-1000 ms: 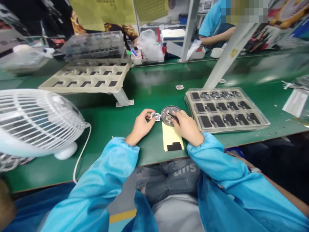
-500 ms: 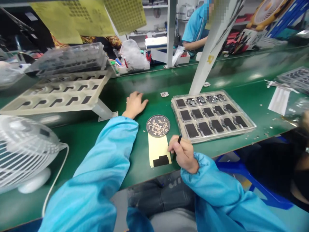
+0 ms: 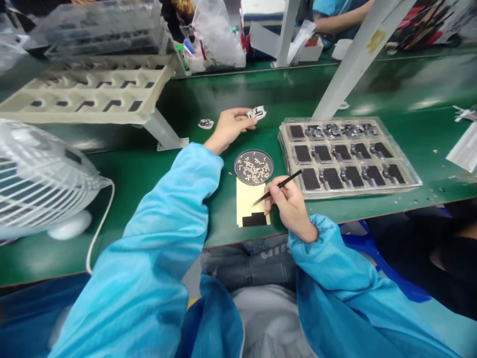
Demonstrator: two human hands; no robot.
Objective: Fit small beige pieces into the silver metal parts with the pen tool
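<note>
Left hand [image 3: 230, 130] pinches a small metal part [image 3: 257, 113]; right hand [image 3: 292, 206] grips a thin black tool [image 3: 278, 187]

With the arm stretched forward, the left hand closes thumb and fingers on the metal part, which shows at the fingertips beyond the round dish [image 3: 269, 160]. A second, similar part [image 3: 205, 124] lies on the bench [image 3: 223, 204] just left of that hand.

Nearer the person's body, the right hand is curled around the black tool much as one holds a pen. Its tip points down over a sheet of yellow paper [image 3: 244, 196]; whether it touches cannot be told. Small pale pieces [image 3: 255, 169] are scattered in the dish, at the paper's far end. Just right of the right hand sits a clear tray [image 3: 357, 191].
</note>
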